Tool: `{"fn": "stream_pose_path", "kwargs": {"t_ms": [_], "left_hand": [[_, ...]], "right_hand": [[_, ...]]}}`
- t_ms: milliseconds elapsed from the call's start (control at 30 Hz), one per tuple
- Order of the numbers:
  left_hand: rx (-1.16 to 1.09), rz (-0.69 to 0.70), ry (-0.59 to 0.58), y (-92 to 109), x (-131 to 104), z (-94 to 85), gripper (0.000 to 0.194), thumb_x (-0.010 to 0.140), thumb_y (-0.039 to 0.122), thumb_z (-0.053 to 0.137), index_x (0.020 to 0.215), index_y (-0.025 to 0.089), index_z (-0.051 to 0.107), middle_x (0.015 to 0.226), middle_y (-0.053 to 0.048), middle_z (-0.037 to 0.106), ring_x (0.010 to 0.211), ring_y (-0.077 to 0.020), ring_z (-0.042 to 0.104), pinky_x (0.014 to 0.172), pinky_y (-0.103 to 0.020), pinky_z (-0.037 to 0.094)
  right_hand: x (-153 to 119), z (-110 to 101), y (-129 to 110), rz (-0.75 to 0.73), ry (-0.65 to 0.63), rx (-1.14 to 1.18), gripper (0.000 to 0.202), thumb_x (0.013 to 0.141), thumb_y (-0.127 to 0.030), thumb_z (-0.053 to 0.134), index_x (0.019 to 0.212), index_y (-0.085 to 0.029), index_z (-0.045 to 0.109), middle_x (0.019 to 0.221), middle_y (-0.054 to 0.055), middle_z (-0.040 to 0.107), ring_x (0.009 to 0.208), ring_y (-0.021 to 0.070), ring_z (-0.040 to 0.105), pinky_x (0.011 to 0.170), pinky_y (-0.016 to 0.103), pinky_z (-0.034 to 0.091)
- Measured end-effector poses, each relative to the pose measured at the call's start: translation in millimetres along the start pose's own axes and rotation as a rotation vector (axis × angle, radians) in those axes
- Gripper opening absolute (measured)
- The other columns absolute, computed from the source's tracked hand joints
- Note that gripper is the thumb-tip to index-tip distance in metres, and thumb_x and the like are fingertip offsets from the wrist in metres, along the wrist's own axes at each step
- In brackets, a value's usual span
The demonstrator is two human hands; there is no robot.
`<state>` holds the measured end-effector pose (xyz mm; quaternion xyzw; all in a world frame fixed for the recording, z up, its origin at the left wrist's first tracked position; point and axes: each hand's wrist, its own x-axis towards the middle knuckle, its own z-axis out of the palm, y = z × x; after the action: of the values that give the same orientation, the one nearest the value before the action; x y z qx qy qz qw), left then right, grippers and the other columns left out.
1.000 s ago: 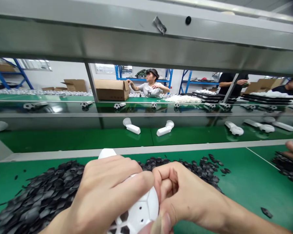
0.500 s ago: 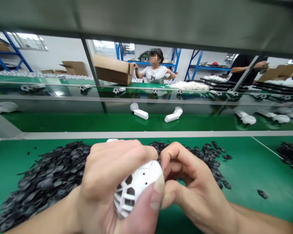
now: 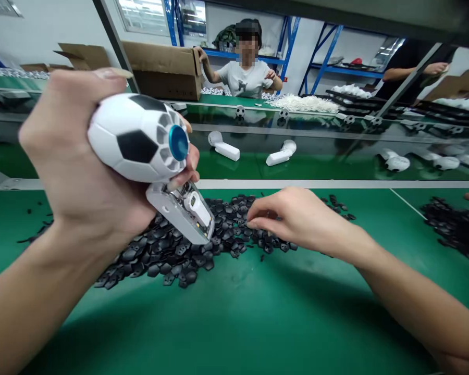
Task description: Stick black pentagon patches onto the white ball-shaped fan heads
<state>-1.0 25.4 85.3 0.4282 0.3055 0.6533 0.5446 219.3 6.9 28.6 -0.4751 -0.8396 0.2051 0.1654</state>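
White-and-black football-patterned fan (image 3: 135, 143): gripped in left hand (image 3: 74, 146). Black pieces (image 3: 168, 247): lie below it and at right hand (image 3: 295, 216), which is pinched narrow, contents unclear. Shirt print (image 3: 242, 85): beyond both hands, too small to read.

Both forearms (image 3: 398, 286) are bare and slim, the fingers (image 3: 269, 203) bare too.

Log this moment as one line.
left hand: holds football-patterned device | right hand: at black pieces | co-worker: hand on cardboard box
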Motion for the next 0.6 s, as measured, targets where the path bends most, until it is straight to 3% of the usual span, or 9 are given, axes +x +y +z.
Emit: {"fn": "stream_pose_path", "kwargs": {"t_ms": [67, 200, 367, 500, 600], "left_hand": [[0.091, 0.071, -0.009, 2.1, 4.7, -0.6, 0.041, 0.107, 0.029, 0.033, 0.067, 0.022, 0.04, 0.063, -0.001, 0.065, 0.043, -0.0187, 0.056, 0.038, -0.029, 0.041], [0.134, 0.133, -0.005, 3.2, 4.0, 1.6, 0.043, 0.105, 0.022, 0.033, 0.063, 0.019, 0.045, 0.055, -0.002, 0.057, 0.043, -0.0162, 0.059, 0.037, -0.022, 0.04], [0.083, 0.089, -0.057, 3.5, 0.4, 4.0, 0.05, 0.107, 0.021, 0.027, 0.058, 0.017, 0.04, 0.057, -0.005, 0.059, 0.045, -0.0169, 0.065, 0.039, -0.02, 0.044], [0.084, -0.023, -0.081, 2.9, 1.1, 2.2, 0.048, 0.104, 0.026, 0.031, 0.063, 0.014, 0.053, 0.052, -0.008, 0.058, 0.035, -0.0182, 0.055, 0.034, -0.028, 0.045], [0.095, -0.073, -0.09, -1.6, -1.4, -0.3, 0.049, 0.102, 0.03, 0.035, 0.066, 0.01, 0.06, 0.05, -0.011, 0.059, 0.033, -0.0175, 0.054, 0.034, -0.026, 0.042]], "right_hand": [[6.5, 9.3, 9.4, 0.021, -0.06, -0.23, 0.012, 0.099, -0.018, 0.075, 0.092, -0.025, 0.081, 0.088, -0.004, 0.079, 0.081, 0.0184, 0.072, 0.063, 0.029, 0.035], [17.7, 31.8, 15.5, 0.063, -0.102, -0.318, 0.004, 0.098, -0.027, 0.079, 0.101, -0.027, 0.082, 0.104, -0.003, 0.08, 0.096, 0.0235, 0.074, 0.063, 0.031, 0.032], [21.0, 42.9, 13.7, 0.084, -0.119, -0.328, 0.006, 0.098, -0.031, 0.081, 0.1, -0.025, 0.081, 0.104, -0.001, 0.08, 0.095, 0.0241, 0.074, 0.061, 0.031, 0.029], [22.9, 47.6, 11.2, 0.104, -0.144, -0.31, 0.003, 0.095, -0.026, 0.083, 0.095, -0.025, 0.08, 0.099, -0.002, 0.079, 0.091, 0.0221, 0.074, 0.061, 0.029, 0.028], [24.5, 51.0, 11.6, 0.089, -0.146, -0.28, 0.004, 0.093, -0.024, 0.082, 0.092, -0.026, 0.079, 0.098, -0.004, 0.079, 0.09, 0.0213, 0.073, 0.062, 0.028, 0.03]]}}
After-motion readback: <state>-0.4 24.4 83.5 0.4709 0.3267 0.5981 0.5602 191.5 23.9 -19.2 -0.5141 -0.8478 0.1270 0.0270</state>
